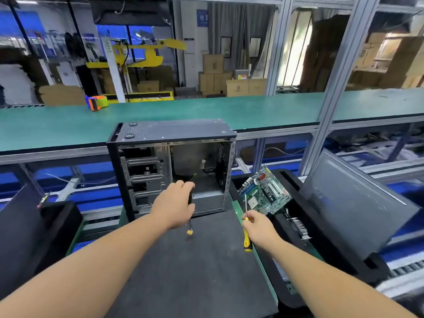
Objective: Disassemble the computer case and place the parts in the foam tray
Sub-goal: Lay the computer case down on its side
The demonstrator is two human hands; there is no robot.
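The black computer case (pixel 171 165) stands upright with its side open, its bare metal inside facing me. At the case's lower opening my left hand (pixel 175 206) grips a black part; a cable with a yellow connector (pixel 189 232) hangs from it. To the right, my right hand (pixel 260 228) holds a yellow-handled screwdriver (pixel 246 228), shaft pointing up. A green motherboard (pixel 265 190) stands tilted in the black foam tray (pixel 321 239) at the right. A grey side panel (pixel 358 203) leans in the same tray.
A dark mat (pixel 195 271) lies under the case in front of me. Another black foam block (pixel 34 237) stands at the left. A green conveyor table (pixel 160 118) runs behind, with an orange and green tape dispenser (pixel 97 102) on it. A metal frame post (pixel 325 106) rises at the right.
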